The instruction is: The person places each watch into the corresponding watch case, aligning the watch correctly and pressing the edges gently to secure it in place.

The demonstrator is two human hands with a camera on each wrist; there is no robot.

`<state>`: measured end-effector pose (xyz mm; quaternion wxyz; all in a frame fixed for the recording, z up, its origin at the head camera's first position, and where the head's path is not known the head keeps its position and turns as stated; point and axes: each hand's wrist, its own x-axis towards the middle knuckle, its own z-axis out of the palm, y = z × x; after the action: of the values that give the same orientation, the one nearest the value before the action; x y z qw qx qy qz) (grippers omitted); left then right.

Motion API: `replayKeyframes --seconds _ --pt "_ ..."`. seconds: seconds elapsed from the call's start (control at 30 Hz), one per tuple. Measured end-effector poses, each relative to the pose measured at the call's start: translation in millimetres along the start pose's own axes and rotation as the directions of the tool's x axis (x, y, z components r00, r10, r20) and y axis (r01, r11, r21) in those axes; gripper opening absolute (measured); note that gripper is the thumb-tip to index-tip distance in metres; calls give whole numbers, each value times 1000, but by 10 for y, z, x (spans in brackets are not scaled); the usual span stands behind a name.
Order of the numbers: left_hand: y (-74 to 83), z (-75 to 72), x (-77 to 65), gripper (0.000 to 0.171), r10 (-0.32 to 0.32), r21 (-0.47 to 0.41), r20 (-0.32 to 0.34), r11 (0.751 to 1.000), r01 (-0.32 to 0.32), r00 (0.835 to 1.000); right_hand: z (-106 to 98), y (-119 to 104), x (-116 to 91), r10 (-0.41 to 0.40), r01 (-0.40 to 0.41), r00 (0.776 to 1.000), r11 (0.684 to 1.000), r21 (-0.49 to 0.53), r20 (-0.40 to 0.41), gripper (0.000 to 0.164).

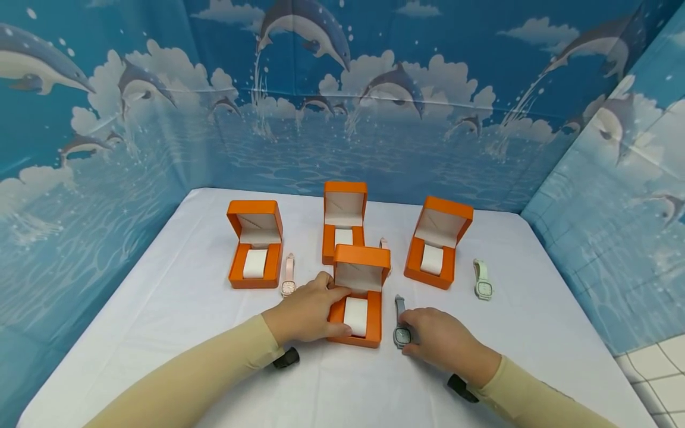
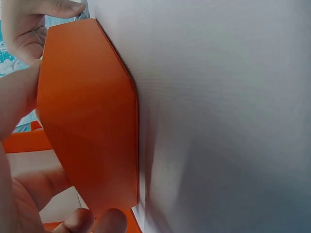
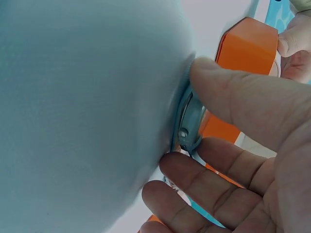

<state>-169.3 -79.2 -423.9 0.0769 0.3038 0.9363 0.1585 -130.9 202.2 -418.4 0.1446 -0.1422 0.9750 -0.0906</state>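
Observation:
An open orange watch box (image 1: pixel 373 324) with a white cushion stands at the front middle of the table, its lid raised. My left hand (image 1: pixel 307 306) holds it by the left side, thumb at the front edge and fingers farther back; in the left wrist view the box's plain orange wall (image 2: pixel 87 111) faces the camera. Just right of the box lies a grey-blue watch (image 1: pixel 401 337), strap stretched away from me. My right hand (image 1: pixel 444 339) pinches this watch, and the right wrist view has its case (image 3: pixel 192 121) between thumb and index finger, against the cloth.
Three more open orange boxes with white cushions stand behind: left (image 1: pixel 274 267), middle (image 1: pixel 328 244) and right (image 1: pixel 413 255). A pink watch (image 1: pixel 289 285) lies by the left box, a green watch (image 1: pixel 483 285) at far right. Another pink strap (image 1: pixel 383 243) is partly hidden behind the front box.

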Motion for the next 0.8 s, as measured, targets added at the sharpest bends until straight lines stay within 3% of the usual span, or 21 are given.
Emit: replayKeyframes --seconds 0.37,0.8 --pt "22 34 17 71 -32 -61 -5 998 32 999 19 -23 -1 -7 8 1000 1000 16 -28 42" --pt "46 64 39 75 -93 -87 7 992 93 996 31 -42 17 4 -4 1000 999 33 -25 44"
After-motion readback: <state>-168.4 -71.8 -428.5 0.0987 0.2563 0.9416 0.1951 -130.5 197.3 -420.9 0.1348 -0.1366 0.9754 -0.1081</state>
